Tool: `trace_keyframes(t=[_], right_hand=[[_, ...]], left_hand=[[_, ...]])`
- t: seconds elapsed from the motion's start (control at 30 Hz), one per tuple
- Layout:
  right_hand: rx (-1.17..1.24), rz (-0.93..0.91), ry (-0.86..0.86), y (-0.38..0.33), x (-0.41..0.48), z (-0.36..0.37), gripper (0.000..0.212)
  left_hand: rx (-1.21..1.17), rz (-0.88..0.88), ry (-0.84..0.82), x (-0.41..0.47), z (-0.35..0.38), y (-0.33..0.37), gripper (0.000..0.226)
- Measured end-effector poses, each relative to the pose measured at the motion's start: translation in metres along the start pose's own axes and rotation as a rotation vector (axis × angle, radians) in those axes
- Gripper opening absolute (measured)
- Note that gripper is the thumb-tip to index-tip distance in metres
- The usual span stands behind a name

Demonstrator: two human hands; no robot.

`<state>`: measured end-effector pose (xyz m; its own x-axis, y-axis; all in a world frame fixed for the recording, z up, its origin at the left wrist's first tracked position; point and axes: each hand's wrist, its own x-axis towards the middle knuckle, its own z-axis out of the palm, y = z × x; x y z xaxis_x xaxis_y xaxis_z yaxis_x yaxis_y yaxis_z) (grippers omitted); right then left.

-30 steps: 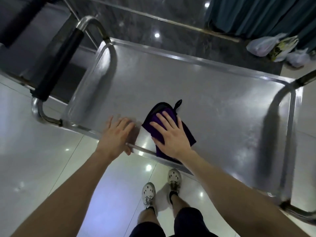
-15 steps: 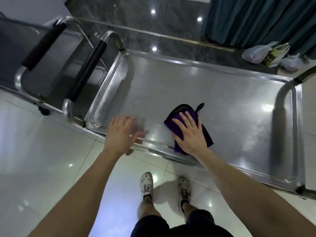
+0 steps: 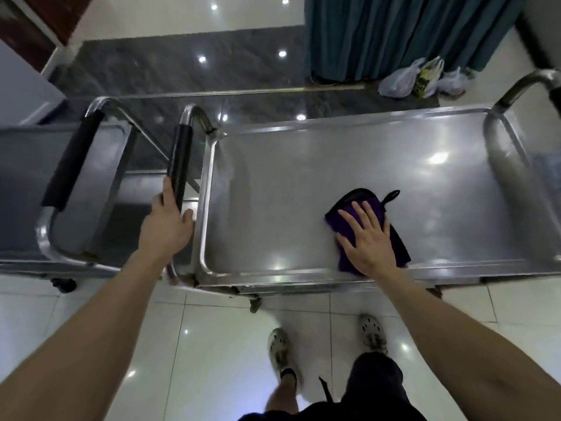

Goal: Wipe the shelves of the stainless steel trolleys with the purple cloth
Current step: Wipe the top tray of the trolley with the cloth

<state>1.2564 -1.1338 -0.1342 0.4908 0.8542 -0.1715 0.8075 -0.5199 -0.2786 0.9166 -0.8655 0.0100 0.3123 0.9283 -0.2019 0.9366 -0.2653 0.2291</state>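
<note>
Two steel trolleys are standing side by side on glossy flooring, with one hand pressing a cloth and the other gripping a handle.

From the head view, the nearer trolley is showing its bare top shelf with ceiling lights reflecting off it, and the second trolley is sitting just to its left. The white tile floor is meeting a dark stone strip beyond, where a teal curtain is hanging over some plastic bags. The purple cloth, folded and dark-edged, is lying near the shelf's front rim. The right hand is pressing it flat with its fingers spread. The left hand is curling around the black handle. Open shelf is stretching away on both sides of the cloth.
</note>
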Motion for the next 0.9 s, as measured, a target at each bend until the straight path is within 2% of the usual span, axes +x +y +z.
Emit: trace_keyframes(t=[0.07, 0.13, 0.23, 0.33, 0.43, 0.6, 0.9], right_hand=[[0.047, 0.070, 0.025, -0.026, -0.003, 0.010, 0.066], [0.059, 0.065, 0.031, -0.061, -0.003, 0.021, 0.067], [0.062, -0.072, -0.010, -0.131, 0.002, 0.041, 0.068], [0.017, -0.300, -0.018, -0.193, 0.011, 0.063, 0.066], [-0.009, -0.400, 0.004, -0.219, 0.030, 0.072, 0.064], [-0.004, -0.397, 0.036, -0.223, 0.093, 0.068, 0.064], [0.040, -0.109, 0.009, -0.252, 0.334, 0.025, 0.068]], left_hand=[[0.002, 0.051, 0.030, 0.003, 0.005, -0.006, 0.086], [0.015, 0.079, 0.058, 0.007, 0.010, -0.010, 0.086], [0.028, 0.104, 0.074, 0.016, 0.014, -0.013, 0.088], [0.008, 0.124, 0.074, 0.030, 0.016, -0.018, 0.090], [-0.022, 0.150, 0.085, 0.049, 0.014, -0.024, 0.092], [-0.073, 0.184, 0.076, 0.080, 0.006, -0.028, 0.098], [-0.164, 0.206, 0.077, 0.125, -0.002, -0.029, 0.096]])
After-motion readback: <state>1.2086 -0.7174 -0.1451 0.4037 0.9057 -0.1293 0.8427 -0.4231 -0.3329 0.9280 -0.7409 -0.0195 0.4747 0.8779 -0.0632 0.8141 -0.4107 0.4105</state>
